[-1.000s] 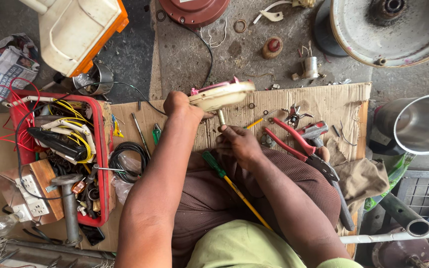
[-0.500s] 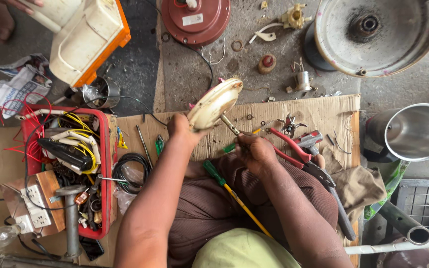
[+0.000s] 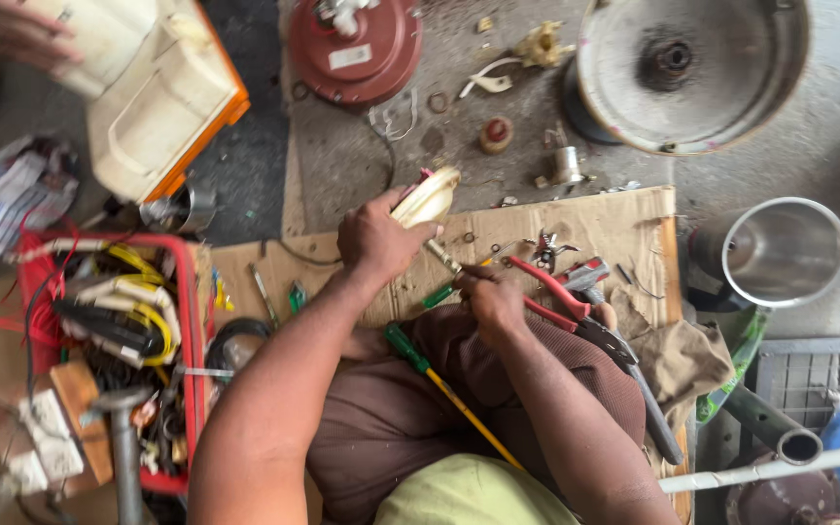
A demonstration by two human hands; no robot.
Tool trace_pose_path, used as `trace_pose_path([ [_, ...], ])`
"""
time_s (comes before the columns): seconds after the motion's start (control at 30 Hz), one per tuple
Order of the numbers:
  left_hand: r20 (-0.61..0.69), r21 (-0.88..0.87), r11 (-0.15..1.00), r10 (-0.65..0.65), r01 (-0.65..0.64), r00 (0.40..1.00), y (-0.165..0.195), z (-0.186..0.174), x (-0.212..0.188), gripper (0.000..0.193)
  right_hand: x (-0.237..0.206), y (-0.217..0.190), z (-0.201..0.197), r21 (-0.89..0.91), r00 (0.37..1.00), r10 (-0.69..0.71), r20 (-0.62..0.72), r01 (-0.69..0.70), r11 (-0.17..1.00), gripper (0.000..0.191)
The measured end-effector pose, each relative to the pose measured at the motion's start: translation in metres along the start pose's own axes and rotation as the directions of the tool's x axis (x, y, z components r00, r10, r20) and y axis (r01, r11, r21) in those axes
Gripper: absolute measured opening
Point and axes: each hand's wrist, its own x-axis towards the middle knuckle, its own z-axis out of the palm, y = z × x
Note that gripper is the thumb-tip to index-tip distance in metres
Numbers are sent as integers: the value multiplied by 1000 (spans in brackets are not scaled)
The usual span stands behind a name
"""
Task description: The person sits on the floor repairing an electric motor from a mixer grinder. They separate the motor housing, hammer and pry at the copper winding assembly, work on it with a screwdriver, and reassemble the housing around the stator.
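At the far left, a red tray (image 3: 187, 292) is sitting on the floor, crammed with tangled wires, yellow-handled tools and a hammer (image 3: 123, 437). Above it, a cream and orange appliance housing (image 3: 162, 92) is lying tilted, with another person's hand (image 3: 12, 39) touching its upper edge. Moving right, the left hand (image 3: 376, 238) is closing around a cream-coloured round part (image 3: 427, 197), holding it tilted above the cardboard sheet (image 3: 585, 228). Just beside it, the right hand (image 3: 493, 301) is gripping a thin metal tool (image 3: 442, 257) whose tip is meeting the underside of the part. A green-handled screwdriver (image 3: 430, 369) is lying across the lap. Red-handled pliers (image 3: 556, 292) are resting just right of the right hand. Further right, a steel pot (image 3: 780, 253) is standing near a large metal drum (image 3: 692, 68).
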Motion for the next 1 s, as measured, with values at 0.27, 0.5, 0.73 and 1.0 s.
trace_pose_path([
  [0.27,-173,-247,968,-92,47,981,-63,-2,-45,55,-10,-1,-2,168,974,17,228,-56,984,23],
  [0.5,-126,-724,679,-308,125,943,-87,8,-97,44,-27,8,-5,198,929,63,365,-144,970,21],
  [0.73,-164,-504,815,-414,285,896,-105,-6,-103,48,-21,15,3,7,907,92,412,-104,995,21],
  [1.0,-255,-280,952,-198,124,946,-100,-12,-74,53,-34,6,16,-366,918,-262,297,363,857,22],
])
